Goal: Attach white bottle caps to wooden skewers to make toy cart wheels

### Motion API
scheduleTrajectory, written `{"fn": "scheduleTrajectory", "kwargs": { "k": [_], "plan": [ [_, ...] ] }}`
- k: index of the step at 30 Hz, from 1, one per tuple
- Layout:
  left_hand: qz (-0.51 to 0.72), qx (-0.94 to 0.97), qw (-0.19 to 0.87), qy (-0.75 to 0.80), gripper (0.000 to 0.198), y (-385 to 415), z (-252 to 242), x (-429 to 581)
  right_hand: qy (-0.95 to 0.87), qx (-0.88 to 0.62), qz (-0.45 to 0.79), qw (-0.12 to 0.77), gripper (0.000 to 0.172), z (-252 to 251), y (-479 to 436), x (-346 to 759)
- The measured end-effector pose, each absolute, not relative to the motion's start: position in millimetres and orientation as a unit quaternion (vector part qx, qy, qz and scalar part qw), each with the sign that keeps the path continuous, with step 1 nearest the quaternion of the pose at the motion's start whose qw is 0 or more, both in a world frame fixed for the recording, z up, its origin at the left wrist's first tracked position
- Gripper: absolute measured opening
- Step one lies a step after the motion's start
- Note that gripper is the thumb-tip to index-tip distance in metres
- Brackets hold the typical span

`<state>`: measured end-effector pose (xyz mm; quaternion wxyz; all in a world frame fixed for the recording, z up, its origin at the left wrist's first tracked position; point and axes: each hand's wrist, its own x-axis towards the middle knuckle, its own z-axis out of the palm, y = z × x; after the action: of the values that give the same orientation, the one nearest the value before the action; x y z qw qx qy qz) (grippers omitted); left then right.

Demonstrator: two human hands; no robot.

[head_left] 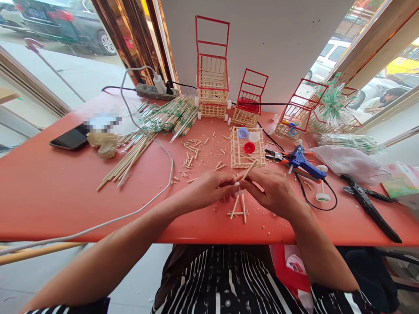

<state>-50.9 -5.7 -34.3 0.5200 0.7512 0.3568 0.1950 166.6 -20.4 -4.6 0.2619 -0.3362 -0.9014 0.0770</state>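
My left hand (216, 186) and my right hand (270, 188) meet above the front of the table, both with closed fingers. A short wooden stick (250, 169) slants up out of my right hand's grip. Between the fingertips, mostly covered, is a small white piece (240, 190), pinched by my left hand; its exact shape is hidden. Below the hands, several cut sticks (243, 208) lie on the table. Just behind the hands sits a small wooden stick basket (234, 150) containing a red cap (249, 148), a blue cap (242, 132) and a whitish cap (254, 137).
Stick-built carts (212, 72) with red handles stand along the wall. To the right lie a blue glue gun (306, 163), pliers (275, 154), white wheels (322, 197) and a black-wrapped tool (373, 209). Stick bundles (176, 114), a phone (69, 138) and a white cable (157, 201) occupy the left.
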Motion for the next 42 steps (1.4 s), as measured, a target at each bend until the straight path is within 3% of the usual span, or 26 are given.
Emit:
{"fn": "scheduleTrajectory", "kwargs": {
  "k": [5,12,22,32,42],
  "plan": [
    [0.194,0.819,0.408,0.352,0.024,-11.9,-30.9,-49.8,-0.904,-0.35,0.096,0.227,0.028,-4.2,-19.5,165.0],
    [0.173,0.842,0.366,0.356,0.015,-14.5,-28.3,-51.4,-0.909,-0.366,0.106,0.171,0.029,-7.5,-19.5,164.9],
    [0.187,0.829,0.404,0.337,0.025,-10.8,-27.4,-53.4,-0.904,-0.386,0.093,0.155,0.025,-14.6,-11.2,169.6],
    [0.26,0.701,0.556,0.364,0.022,-0.6,-32.3,-52.4,-0.877,-0.41,0.11,0.223,0.024,-8.0,-12.3,169.3],
    [0.249,0.648,0.635,0.338,0.038,0.8,-39.8,-50.7,-0.842,-0.426,0.136,0.302,0.024,-0.2,-17.9,164.2]
  ]
}}
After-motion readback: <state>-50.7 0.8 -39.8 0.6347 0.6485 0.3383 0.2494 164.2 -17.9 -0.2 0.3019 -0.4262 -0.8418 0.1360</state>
